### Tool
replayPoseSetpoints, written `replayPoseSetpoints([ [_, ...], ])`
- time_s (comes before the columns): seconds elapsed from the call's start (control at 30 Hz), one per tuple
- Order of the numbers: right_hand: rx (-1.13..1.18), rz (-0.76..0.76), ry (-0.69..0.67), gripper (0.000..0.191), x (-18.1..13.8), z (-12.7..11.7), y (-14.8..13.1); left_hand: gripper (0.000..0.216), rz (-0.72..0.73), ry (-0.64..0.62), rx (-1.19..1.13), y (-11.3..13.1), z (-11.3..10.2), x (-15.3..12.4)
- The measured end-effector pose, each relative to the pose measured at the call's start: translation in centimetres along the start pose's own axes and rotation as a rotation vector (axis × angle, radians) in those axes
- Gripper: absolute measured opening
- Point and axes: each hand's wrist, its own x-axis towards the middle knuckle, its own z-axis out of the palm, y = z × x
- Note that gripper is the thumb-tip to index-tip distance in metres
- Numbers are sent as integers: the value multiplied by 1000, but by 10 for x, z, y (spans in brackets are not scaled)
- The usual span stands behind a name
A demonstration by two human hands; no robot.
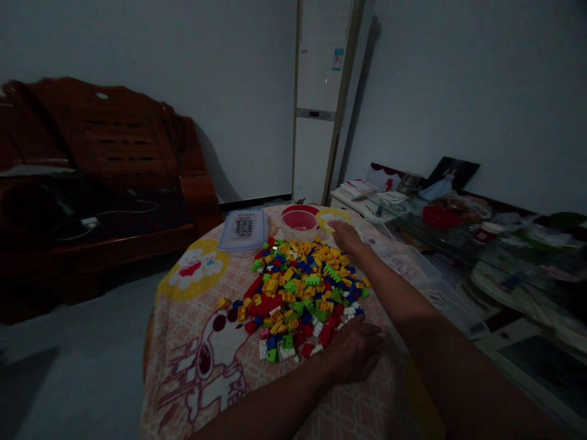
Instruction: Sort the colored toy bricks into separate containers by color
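A heap of small building bricks (pixel 300 293) in red, yellow, green, blue and white lies on a round table covered by a cartoon-print cloth (pixel 197 342). My left hand (pixel 353 351) rests palm down on the cloth at the heap's near right edge, fingers loosely bent against the outer bricks, holding nothing. My right hand (pixel 346 236) reaches across to the far right edge of the heap. It lies flat with fingers stretched out, close to a red bowl (pixel 299 219).
A clear plastic box with a printed label (pixel 243 231) sits at the table's far side beside the bowl. Clear plastic containers (pixel 406 261) stand at the right edge. A wooden sofa (pixel 105 159) is left, a tall air conditioner (pixel 321 98) behind, a cluttered glass table (pixel 458 214) right.
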Motion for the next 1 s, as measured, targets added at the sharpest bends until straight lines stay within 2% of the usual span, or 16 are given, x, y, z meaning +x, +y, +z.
replayPoseSetpoints([
  [0.17, 134, -116, 4, 51, 32, 10, -41, 13, -20, 4, -5, 1, 1, -2],
  [0.33, 97, -69, -61, 36, 49, 21, -62, 29, 31, 90, -7, 1, 5, 1],
  [0.5, 69, 20, -45, 35, 54, 26, -56, 32, 91, 110, 1, -2, 10, 3],
  [0.63, 41, 73, -53, 35, 53, 25, -43, 23, 43, 61, 14, -2, 9, 1],
  [0.8, 17, 82, -83, 33, 43, 16, -32, 13, 1, 2, 16, 0, 5, -1],
  [1.0, 16, 64, -100, 33, 28, 6, -26, 5, -23, 3, -9, -2, 5, -1],
])
